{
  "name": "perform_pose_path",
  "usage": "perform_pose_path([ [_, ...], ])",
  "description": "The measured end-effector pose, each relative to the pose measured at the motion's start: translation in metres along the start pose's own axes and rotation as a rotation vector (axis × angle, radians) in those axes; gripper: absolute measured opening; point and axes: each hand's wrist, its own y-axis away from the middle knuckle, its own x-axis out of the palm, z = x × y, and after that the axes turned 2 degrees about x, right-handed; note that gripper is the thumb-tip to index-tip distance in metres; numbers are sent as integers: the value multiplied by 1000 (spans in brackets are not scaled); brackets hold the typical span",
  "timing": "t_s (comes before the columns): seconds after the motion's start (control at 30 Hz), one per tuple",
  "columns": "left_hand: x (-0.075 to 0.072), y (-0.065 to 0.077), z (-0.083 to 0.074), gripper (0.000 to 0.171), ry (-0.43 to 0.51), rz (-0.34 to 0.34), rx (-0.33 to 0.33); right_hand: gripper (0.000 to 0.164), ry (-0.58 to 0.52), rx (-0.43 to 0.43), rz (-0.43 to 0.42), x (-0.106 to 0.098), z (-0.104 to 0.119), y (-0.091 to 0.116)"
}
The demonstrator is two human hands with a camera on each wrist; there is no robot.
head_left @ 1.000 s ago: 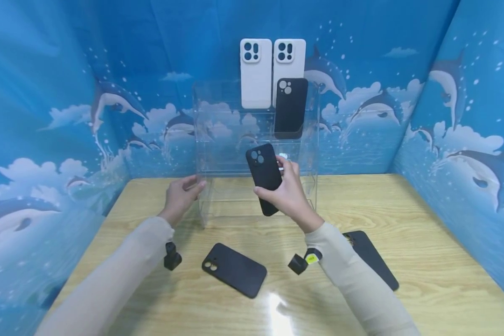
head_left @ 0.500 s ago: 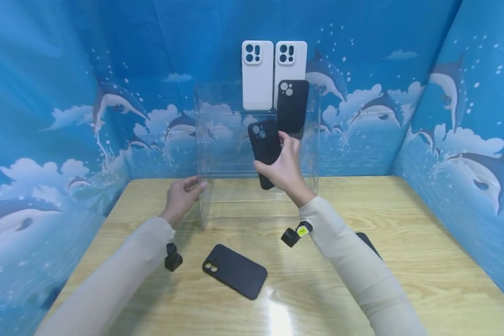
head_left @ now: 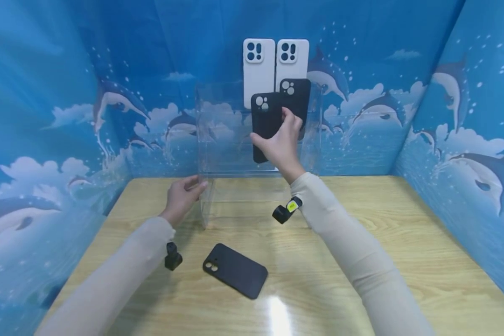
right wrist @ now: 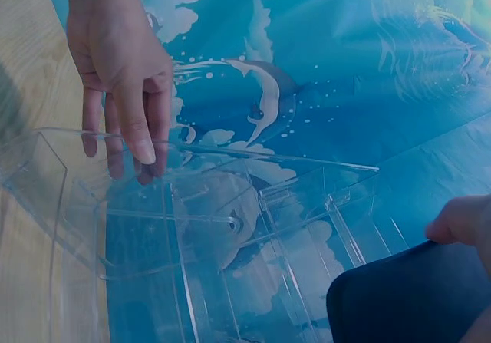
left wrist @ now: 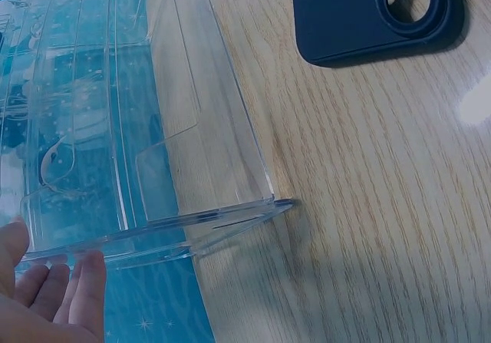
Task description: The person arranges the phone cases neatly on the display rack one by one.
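Note:
My right hand (head_left: 282, 142) pinches a black phone case (head_left: 265, 122) by its long sides, thumb left, fingers right. The case stands upright before a clear acrylic display stand (head_left: 227, 163), beside another black phone case (head_left: 298, 95) on the stand; I cannot tell whether it touches the shelf. In the right wrist view the held case (right wrist: 406, 301) shows at lower right. My left hand (head_left: 182, 198) is at the stand's left side panel, fingers fairly straight, fingertips touching or close to the panel (left wrist: 153, 228). Two white phone cases (head_left: 258, 70) stand on the tier behind.
A black phone case (head_left: 235, 270) lies flat on the wooden table (head_left: 340, 280), in front of the stand. A blue dolphin-print backdrop (head_left: 143, 56) encloses the back and sides. Black wrist cameras (head_left: 173, 256) sit on both sleeves.
My right hand has lifted its black phone case up and forward, from low before the stand to beside the upper black case. The right sleeve now hides another case on the table. My left hand stays put.

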Motion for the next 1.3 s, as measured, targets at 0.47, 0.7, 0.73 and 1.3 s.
perform_pose_path([
  [0.47,-5,-2,0,66,-28,18,-2,94,46,50,-101,6,11,-30],
  [0.7,-7,-4,-3,64,-18,25,1,94,36,12,-170,13,18,-39],
  [0.73,-7,-4,-3,64,-22,24,2,94,29,6,-180,13,18,-40],
  [1.3,-4,-3,-6,63,-42,9,-10,95,-55,-33,-303,37,12,-54],
])
